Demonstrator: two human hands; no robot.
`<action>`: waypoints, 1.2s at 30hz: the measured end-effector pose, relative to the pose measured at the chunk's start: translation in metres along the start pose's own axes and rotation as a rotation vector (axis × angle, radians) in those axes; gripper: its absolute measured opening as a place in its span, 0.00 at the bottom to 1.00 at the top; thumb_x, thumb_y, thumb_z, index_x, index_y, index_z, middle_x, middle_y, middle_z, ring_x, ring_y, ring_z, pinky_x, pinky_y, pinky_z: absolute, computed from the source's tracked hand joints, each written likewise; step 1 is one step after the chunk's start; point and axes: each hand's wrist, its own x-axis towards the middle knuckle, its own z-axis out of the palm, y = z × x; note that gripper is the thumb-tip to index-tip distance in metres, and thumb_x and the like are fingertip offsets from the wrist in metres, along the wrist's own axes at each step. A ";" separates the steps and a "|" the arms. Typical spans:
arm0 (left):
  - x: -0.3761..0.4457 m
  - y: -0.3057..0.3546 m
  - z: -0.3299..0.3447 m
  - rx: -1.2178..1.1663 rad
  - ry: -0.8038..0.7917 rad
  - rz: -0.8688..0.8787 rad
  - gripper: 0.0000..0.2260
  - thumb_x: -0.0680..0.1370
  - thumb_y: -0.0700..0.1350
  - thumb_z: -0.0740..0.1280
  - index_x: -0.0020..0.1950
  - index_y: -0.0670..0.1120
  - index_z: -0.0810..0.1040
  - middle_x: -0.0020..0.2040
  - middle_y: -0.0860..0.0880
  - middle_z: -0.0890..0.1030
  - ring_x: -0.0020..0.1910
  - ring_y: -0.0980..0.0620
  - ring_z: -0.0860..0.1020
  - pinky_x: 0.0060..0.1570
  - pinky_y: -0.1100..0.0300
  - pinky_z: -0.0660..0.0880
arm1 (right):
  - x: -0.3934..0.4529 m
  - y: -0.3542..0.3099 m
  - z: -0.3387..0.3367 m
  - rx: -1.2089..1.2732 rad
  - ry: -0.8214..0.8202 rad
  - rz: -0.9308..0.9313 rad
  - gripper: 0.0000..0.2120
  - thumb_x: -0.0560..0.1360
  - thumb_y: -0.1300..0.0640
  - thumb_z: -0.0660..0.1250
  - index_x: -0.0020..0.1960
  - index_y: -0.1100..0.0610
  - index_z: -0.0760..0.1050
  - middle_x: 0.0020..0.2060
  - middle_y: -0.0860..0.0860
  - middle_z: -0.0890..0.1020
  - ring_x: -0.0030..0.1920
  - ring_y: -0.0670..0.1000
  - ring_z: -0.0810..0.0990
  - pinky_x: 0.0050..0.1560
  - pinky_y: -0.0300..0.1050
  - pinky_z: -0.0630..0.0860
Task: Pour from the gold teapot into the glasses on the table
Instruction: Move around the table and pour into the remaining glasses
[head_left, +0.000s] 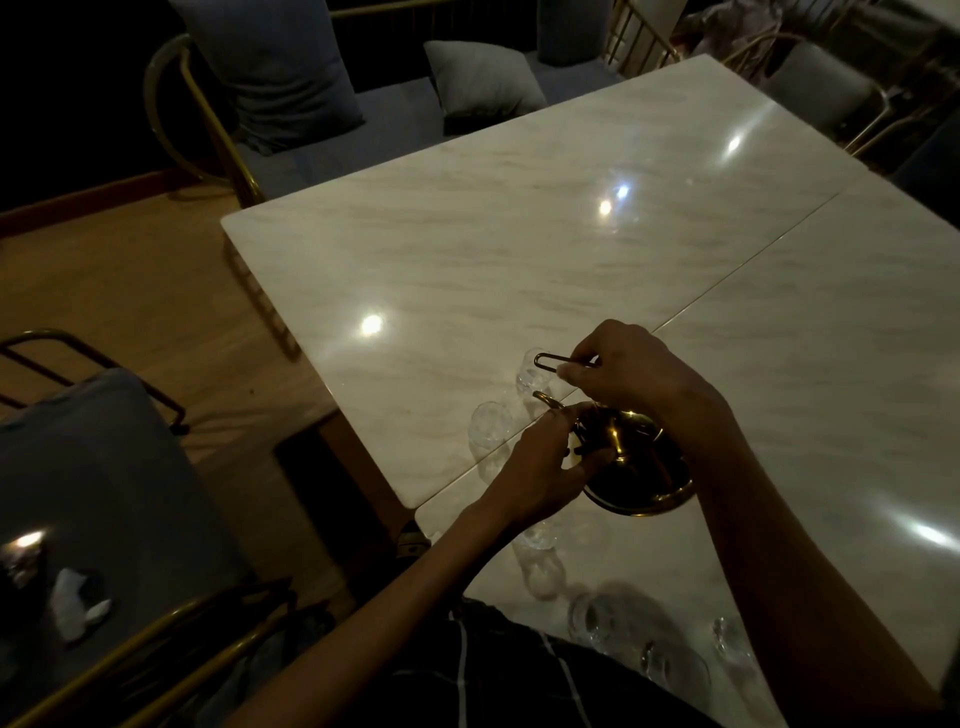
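The gold teapot (641, 467) is tilted toward the left above the marble table (519, 249). My right hand (631, 371) grips its thin wire handle from above. My left hand (540, 467) rests against the pot's lid and upper body. The curved spout points at a clear glass (535, 376) just beyond it. A second glass (489, 425) stands to the left of the spout. A third glass (537, 535) shows partly under my left wrist. Several more glasses (589, 618) stand near the table's near edge.
Gold-framed chairs with grey cushions (280, 78) stand beyond the table's far left corner. Another cushioned seat (104, 493) at the left holds crumpled tissue (78, 605). A seam (727, 280) runs where two table tops join. Wooden floor lies to the left.
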 end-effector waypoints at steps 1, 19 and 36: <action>0.000 0.000 0.000 0.003 -0.001 -0.002 0.22 0.78 0.51 0.69 0.70 0.52 0.69 0.63 0.51 0.76 0.61 0.57 0.74 0.56 0.56 0.78 | 0.000 0.000 0.000 0.001 -0.003 0.002 0.14 0.77 0.51 0.68 0.55 0.58 0.84 0.49 0.57 0.85 0.48 0.53 0.82 0.46 0.44 0.75; 0.002 -0.001 -0.001 0.011 0.019 -0.002 0.20 0.77 0.50 0.69 0.69 0.53 0.70 0.61 0.52 0.77 0.58 0.61 0.73 0.55 0.57 0.78 | 0.003 -0.003 -0.001 -0.012 -0.004 0.006 0.14 0.77 0.50 0.68 0.55 0.58 0.84 0.49 0.57 0.85 0.48 0.54 0.82 0.46 0.45 0.75; 0.001 -0.003 -0.001 0.002 0.009 -0.007 0.22 0.78 0.52 0.69 0.70 0.52 0.69 0.63 0.51 0.77 0.61 0.57 0.74 0.56 0.55 0.78 | 0.003 -0.002 0.000 -0.014 -0.005 -0.006 0.13 0.77 0.50 0.68 0.55 0.57 0.84 0.49 0.56 0.85 0.43 0.50 0.78 0.43 0.42 0.72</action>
